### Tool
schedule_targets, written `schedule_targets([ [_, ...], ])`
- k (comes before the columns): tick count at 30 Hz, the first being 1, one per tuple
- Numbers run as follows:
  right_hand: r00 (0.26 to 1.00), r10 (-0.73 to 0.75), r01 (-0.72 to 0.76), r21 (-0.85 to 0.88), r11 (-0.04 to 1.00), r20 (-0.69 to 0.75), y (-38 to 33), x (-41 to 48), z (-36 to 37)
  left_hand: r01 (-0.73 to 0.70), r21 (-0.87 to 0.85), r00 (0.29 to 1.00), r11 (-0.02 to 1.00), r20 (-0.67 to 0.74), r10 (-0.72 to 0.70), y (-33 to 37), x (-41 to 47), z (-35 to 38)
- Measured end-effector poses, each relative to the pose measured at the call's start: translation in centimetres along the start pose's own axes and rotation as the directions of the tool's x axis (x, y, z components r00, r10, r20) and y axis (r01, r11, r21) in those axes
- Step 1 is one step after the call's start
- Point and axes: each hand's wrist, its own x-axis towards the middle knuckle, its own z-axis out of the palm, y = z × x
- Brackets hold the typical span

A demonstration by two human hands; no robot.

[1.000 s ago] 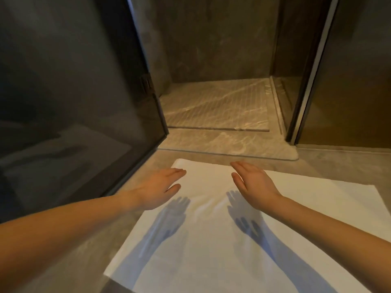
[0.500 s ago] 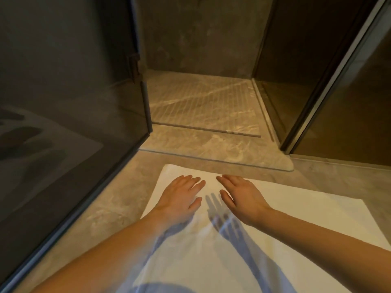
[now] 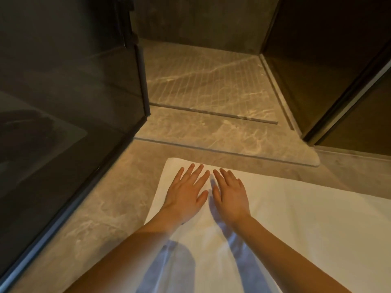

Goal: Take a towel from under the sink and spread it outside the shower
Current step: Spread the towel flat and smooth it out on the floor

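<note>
Both hands [image 3: 208, 192] now flat on towel [image 3: 306, 218].

towel [image 3: 296, 218]: white | floor [image 3: 110, 208]: beige marbled | shower floor [image 3: 211, 85]: striped

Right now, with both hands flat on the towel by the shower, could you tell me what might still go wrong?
1. The towel lies on smooth stone floor; pushing forward with the left hand and right hand may slide it rather than flatten it.
2. Soft wrinkles near the wrists could bunch up.
3. It sits skewed to the shower threshold, perhaps leaving uneven coverage.
</note>
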Motion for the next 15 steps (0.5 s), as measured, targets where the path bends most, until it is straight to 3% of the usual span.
schedule_targets([
  [9,0.997,-0.053,0.056,-0.048,0.997,0.051,0.1,0.9,3.5,-0.013,-0.016,0.998,1.0,0.068,0.014,-0.5,0.5,3.0],
  [15,0.991,-0.116,0.119,-0.043,0.992,0.065,3.1,0.8,3.2,0.073,-0.043,0.996,0.996,0.063,-0.07,-2.8,0.3,3.1],
])
